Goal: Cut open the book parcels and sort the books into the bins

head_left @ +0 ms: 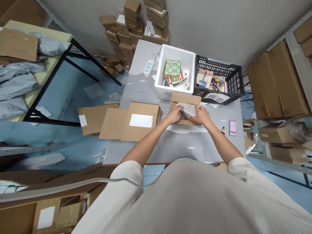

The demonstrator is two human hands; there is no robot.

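Observation:
A small open cardboard box (185,99) lies on the grey table (175,143), just in front of the white foam bin. Inside it sits a flat item wrapped in white paper (188,110). My left hand (174,114) grips the wrapped item's left end, fingers curled on it. My right hand (201,115) holds its right end, pressing it down into the box. Both forearms reach forward from my white top.
A white foam bin (161,70) and a black plastic crate (237,78) hold books. Flat cardboard mailers (122,125) with a white label overhang the table's left edge. A pink pad (232,126), a power strip (148,67), stacked cartons (133,26) and shelves (275,81) surround the table.

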